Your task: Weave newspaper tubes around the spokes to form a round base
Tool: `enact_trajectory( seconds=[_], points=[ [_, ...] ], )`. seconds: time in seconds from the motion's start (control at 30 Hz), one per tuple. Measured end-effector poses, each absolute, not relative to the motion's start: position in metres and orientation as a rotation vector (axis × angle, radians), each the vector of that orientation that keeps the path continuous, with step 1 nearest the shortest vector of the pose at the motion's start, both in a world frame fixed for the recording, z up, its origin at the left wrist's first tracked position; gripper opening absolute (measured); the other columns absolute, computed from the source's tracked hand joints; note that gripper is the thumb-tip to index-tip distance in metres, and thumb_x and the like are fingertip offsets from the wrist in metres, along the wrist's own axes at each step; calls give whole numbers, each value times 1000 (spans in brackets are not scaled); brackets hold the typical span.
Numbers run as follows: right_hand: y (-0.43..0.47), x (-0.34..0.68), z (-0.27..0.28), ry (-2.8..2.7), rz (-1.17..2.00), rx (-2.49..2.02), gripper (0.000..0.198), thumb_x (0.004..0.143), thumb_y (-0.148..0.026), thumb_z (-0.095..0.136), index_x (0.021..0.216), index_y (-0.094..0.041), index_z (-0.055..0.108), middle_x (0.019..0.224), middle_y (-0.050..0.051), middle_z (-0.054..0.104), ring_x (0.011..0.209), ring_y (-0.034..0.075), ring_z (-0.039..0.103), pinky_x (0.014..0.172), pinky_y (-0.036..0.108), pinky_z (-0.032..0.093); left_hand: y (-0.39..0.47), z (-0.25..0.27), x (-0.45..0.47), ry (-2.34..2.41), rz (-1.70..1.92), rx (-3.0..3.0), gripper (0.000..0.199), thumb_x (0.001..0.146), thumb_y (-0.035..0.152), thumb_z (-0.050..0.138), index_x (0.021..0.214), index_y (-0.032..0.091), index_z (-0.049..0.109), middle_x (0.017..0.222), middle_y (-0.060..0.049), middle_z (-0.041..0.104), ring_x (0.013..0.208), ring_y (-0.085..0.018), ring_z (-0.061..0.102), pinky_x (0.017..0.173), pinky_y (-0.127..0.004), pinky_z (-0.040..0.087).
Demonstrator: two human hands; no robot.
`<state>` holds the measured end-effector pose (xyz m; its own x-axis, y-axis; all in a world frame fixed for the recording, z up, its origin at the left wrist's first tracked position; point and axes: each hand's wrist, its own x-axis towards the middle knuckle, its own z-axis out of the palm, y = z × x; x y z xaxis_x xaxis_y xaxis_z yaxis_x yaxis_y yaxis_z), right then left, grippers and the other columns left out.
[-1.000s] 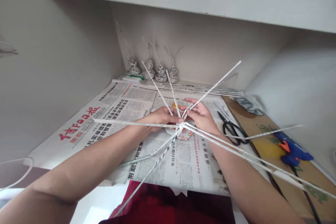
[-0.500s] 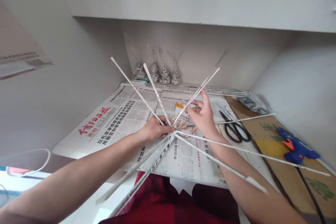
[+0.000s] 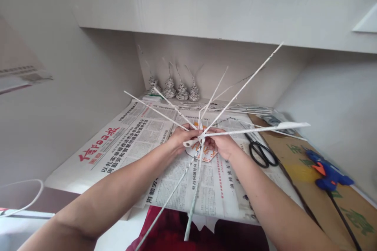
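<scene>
Several thin rolled-paper sticks [image 3: 243,86] spread like spokes from a shared centre [image 3: 202,138] in front of me. My left hand [image 3: 180,140] is closed on the left side of that centre, its thumb and fingers pinching the sticks. From the right, my right hand [image 3: 220,141] also grips near the centre, fingers curled around the stick bases and partly hidden. One stick points toward me with its hollow end showing beside my left thumb. Below the hands lies a pale card with orange writing [image 3: 207,155] on the newspaper [image 3: 176,182].
Small woven paper gourds [image 3: 182,92] stand at the back wall. Spare paper sticks [image 3: 235,108] lie before them. At right are black scissors [image 3: 260,153], and a blue glue gun [image 3: 330,170] on cardboard [image 3: 297,164]. A shelf edge [image 3: 206,39] overhangs the table.
My right hand has come down from an upper stick to the centre, beside my left hand. The spokes have turned and tilted, and the view has shifted slightly.
</scene>
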<state>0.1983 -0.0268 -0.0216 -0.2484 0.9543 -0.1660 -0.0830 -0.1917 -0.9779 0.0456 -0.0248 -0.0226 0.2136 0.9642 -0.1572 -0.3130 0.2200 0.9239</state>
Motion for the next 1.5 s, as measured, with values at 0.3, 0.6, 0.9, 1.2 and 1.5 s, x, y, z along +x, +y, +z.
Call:
enact_trajectory(
  seconds=[0.3, 0.6, 0.9, 1.2, 1.5],
  points=[
    [-34, 193, -27, -1231, 1621, -1041, 27, 60, -19, 74, 85, -16, 64, 76, 3, 70, 64, 14, 64, 50, 21, 50, -19, -28, 27, 985, 1083, 843, 27, 54, 17, 81, 71, 10, 61, 58, -1, 61, 46, -8, 54, 44, -17, 41],
    [-36, 185, -28, -1079, 1606, -1061, 26, 66, -33, 73, 84, -18, 63, 68, 3, 69, 53, 14, 63, 45, 23, 52, -16, -35, 28, 978, 1071, 823, 17, 59, 13, 77, 65, 10, 61, 57, -2, 60, 48, -6, 54, 44, -14, 44],
    [-39, 176, -29, -1049, 1456, -1115, 23, 58, -30, 76, 72, -16, 63, 59, 1, 65, 47, 11, 57, 38, 19, 47, -21, -34, 34, 1009, 1095, 844, 16, 60, 12, 75, 66, 10, 60, 58, -3, 62, 46, -7, 55, 44, -15, 45],
    [-34, 173, -31, -998, 1366, -1251, 20, 63, -33, 70, 66, -16, 60, 49, -1, 60, 36, 9, 50, 29, 17, 37, -31, -34, 42, 954, 1215, 956, 27, 56, 19, 79, 74, 11, 61, 56, 1, 60, 42, -7, 51, 42, -19, 41],
    [-33, 174, -40, -944, 1304, -1183, 34, 60, -41, 75, 62, -21, 48, 46, -3, 57, 36, 15, 53, 30, 23, 35, -38, -28, 41, 969, 1201, 1241, 19, 60, 23, 76, 73, 13, 65, 57, 1, 61, 43, -9, 52, 45, -21, 42]
  ],
)
